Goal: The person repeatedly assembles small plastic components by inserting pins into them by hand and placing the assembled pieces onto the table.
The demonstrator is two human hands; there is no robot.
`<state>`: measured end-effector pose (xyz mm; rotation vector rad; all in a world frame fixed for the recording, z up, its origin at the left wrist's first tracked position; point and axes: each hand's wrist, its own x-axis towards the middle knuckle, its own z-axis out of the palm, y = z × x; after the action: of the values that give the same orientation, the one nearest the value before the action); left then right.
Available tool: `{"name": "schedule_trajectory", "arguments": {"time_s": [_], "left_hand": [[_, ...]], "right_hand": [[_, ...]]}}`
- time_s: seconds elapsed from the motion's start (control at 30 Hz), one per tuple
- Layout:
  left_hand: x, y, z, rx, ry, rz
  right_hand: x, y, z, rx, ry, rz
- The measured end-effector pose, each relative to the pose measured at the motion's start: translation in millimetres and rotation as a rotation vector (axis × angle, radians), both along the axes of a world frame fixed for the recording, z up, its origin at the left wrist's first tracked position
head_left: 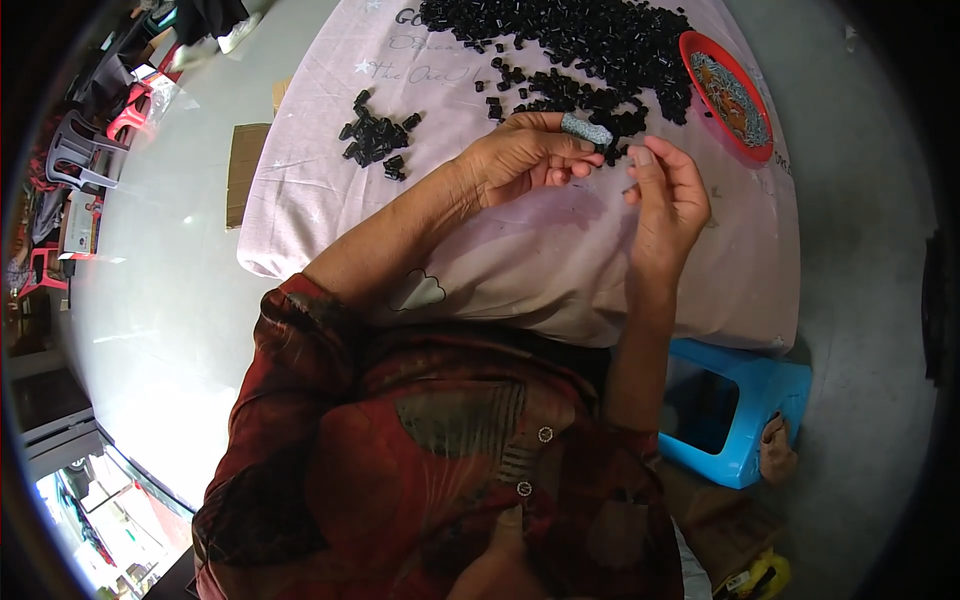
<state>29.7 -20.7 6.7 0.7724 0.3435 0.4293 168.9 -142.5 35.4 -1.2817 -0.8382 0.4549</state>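
Note:
My left hand (525, 165) is over the tablecloth, thumb and index finger pinched on what looks like a small black plastic part (600, 150). A grey wrap (585, 130) covers its index finger. Close by on the right, my right hand (670, 190) has thumb and index finger pressed together; anything between them is too small to make out. The fingertips of both hands face each other, slightly apart. Beyond them spreads a big heap of small black plastic parts (590, 45). A smaller group of the same parts (375, 135) lies to the left.
A red dish (757, 153) of small metal pieces stands at the table's right. The pale pink tablecloth (340, 220) hangs over the near edge. A blue plastic stool (775, 400) is at lower right. Cardboard (247, 170) and a grey chair (80, 150) are at left; a person's legs (205, 20) show far left.

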Motion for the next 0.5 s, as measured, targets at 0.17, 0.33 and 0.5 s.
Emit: {"name": "schedule_trajectory", "arguments": {"time_s": [0.17,0.33,0.5], "left_hand": [[-0.6,-9.9,7.5,0.027,-0.105,-0.016],[-0.3,-13.1,4.1,0.007,-0.099,0.006],[2.3,-18.4,2.8,-0.004,-0.085,0.016]], "right_hand": [[-19.9,7.6,-4.1,0.111,0.040,-0.003],[-21.4,11.2,-17.9,0.196,-0.121,-0.073],[-18.4,10.4,-21.7,0.183,-0.125,-0.052]]}}
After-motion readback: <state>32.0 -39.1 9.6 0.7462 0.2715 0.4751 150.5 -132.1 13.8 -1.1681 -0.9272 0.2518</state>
